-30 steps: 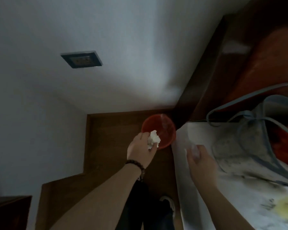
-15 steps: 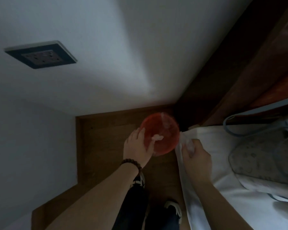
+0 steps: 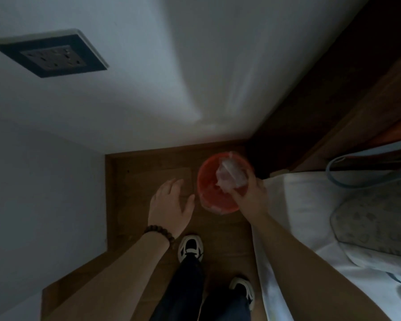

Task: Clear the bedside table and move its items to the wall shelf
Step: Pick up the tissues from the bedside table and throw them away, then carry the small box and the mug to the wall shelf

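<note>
Right hand [image 3: 250, 195] pinching blurred pale wrapper [image 3: 232, 176] over red bin [image 3: 208, 193]; left hand [image 3: 170, 206] slack, empty.

Both forearms are bare from the bottom edge of the view up to the wrists, with no sleeve showing on either one. The left hand [image 3: 171, 206] has a bracelet of dark round beads [image 3: 159, 233] around its wrist, the beads strung closely in a single row. The right hand [image 3: 252, 198] wears nothing on the wrist or on the fingers that can be made out (the light is dim). The legs are in dark trousers [image 3: 183, 290], navy or black. On the feet are sneakers [image 3: 190, 247] in white with black panels and black tongues; the second one is partly hidden by the trouser leg.
</note>
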The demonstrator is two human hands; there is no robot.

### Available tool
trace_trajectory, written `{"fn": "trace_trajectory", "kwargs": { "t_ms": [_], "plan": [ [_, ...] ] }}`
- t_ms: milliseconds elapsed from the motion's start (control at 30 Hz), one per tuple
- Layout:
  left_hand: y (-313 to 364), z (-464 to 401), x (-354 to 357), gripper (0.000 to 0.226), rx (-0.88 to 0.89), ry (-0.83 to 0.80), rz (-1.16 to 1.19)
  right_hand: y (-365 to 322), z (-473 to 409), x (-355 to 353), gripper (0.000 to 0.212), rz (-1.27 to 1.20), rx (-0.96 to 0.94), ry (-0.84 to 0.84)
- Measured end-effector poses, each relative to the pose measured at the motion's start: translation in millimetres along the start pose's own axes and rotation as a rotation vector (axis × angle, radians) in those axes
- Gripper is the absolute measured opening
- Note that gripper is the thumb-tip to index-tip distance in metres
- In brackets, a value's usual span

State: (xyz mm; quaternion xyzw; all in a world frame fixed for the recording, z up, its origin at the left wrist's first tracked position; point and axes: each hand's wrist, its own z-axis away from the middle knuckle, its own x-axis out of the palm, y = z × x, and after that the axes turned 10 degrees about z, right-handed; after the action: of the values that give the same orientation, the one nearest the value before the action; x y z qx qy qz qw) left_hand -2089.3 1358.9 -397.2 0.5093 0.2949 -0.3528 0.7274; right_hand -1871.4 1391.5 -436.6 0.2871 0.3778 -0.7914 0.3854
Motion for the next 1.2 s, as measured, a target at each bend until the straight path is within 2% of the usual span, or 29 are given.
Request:
{"fn": "trace_trajectory", "kwargs": {
  "t_ms": [133, 333, 500, 700, 967, 1200],
  "plan": [
    [2.6, 3.7, -2.2, 0.056, -0.002, 0.007, -0.003, 8.0, 10.7, -0.7, 0.084, -0.05, -0.007, 0.034],
    [42.1, 12.4, -27.2, 0.065, 0.03, -0.01, 0.008, 6.2, 48.7, -34.3, 0.081, -0.026, -0.054, 0.092],
    [105.1, 33.2, -65.8, 0.057, 0.146, -0.034, 0.015, -4.3, 113.7, -92.3, 0.08, -0.021, -0.073, 0.218],
    [188.0, 76.2, -91.3, 0.055, 0.358, -0.152, -0.035, 1.0, 212.2, -158.6, 0.073, -0.05, -0.005, 0.363],
    [294.5, 165.4, -76.7, 0.056, 0.723, -0.348, -0.055, 88.4, 350.3, -208.4, 0.071, -0.16, 0.35, 0.618],
    [376.1, 285.3, -23.8, 0.055, 1.126, -0.588, -0.111, 165.7, 496.3, -186.8, 0.07, -0.343, 0.825, 0.774]
  ]
}}
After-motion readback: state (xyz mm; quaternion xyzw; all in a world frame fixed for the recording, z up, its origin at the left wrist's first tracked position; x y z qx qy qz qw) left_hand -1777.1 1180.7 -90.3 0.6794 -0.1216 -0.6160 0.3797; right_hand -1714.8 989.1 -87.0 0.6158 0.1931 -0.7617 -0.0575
